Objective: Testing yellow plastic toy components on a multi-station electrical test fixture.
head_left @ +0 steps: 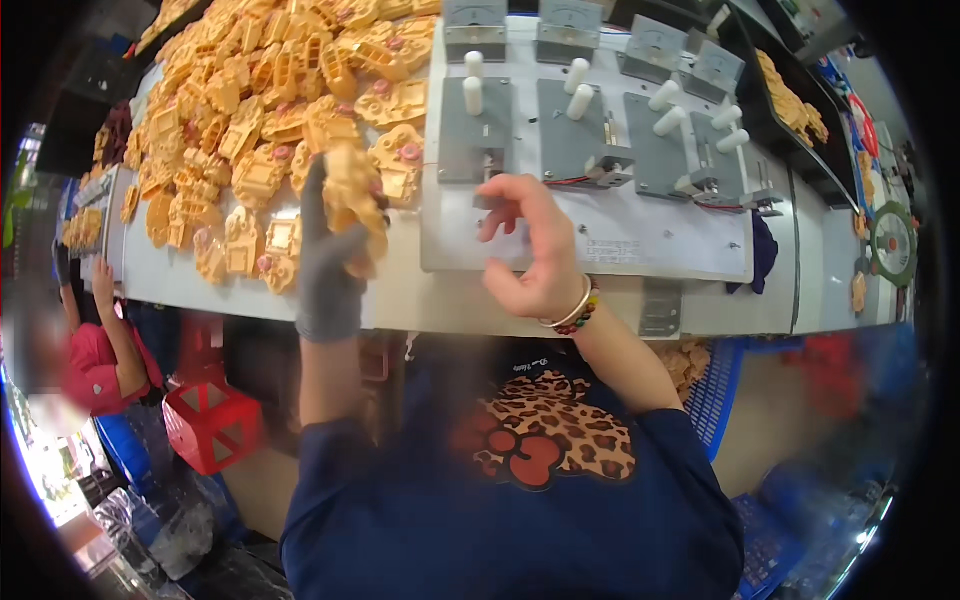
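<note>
My left hand (335, 275), in a grey glove, is closed around a yellow-orange moulded plastic part (352, 190) and holds it up in front of the pile. Slight blur hides the part's finer detail. My bare right hand (535, 255), with bracelets at its wrist, hovers over the front of a white test board (640, 250). Its fingers are curled but apart from the thumb, with nothing visible between them. The index fingertip is by a small metal block (488, 163) on the leftmost grey plate; whether they touch, I cannot tell.
A large heap of similar yellow parts (250, 95) covers the table's left. Grey plates with white pegs (580, 100) and dial meters (568, 30) line the board. At the right is a black tray (800, 110) of parts. A co-worker (105, 360) in red sits at far left.
</note>
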A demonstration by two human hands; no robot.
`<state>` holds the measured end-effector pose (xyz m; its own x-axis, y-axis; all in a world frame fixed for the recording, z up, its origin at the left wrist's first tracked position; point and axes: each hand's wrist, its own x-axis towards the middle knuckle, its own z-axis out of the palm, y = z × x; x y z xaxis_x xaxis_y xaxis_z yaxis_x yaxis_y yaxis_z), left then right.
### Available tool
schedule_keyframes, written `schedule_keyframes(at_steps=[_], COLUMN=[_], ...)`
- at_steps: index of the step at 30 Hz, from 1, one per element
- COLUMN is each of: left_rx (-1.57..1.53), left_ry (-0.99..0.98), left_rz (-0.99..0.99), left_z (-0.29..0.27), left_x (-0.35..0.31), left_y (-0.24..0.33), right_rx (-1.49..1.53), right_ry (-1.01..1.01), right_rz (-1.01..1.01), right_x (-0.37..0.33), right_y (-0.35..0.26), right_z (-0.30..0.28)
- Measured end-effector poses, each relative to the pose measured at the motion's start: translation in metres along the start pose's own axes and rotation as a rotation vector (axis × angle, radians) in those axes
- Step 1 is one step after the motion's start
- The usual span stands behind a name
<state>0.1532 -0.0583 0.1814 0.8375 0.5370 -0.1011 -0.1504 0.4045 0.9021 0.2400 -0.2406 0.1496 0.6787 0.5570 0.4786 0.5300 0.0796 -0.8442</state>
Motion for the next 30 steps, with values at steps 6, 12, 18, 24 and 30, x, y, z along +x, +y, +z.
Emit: schedule_keyframes(at_steps=[6,12,18,24,30], left_rx=[-0.21,0.304,0.407,0.171,0.65], left_ry=[-0.497,-0.679,-0.642,-0.743,-0.755], left_rz=[0.301,0.745,0.746,0.552,0.765], left_z=[0.049,0.09,0.077,0.08,0.067], left_x=[0.075,0.184,0.183,0.143,0.131], left_y=[0.034,-0.005,-0.028,-0.01,-0.025], right_rx=[-0.007,0.036,0.068,0.083,0.103], right_ry=[0.0,0.022,0.027,0.001,0.055], right_rz=[-0.032,-0.001,0.024,0.04,-0.031], right_x=[0.0,-0.002,-0.003,-0.002,-0.004], right_y=[0.001,0.003,0.002,0.001,0.003], right_z=[-0.001,-0.001,-0.002,-0.004,-0.003])
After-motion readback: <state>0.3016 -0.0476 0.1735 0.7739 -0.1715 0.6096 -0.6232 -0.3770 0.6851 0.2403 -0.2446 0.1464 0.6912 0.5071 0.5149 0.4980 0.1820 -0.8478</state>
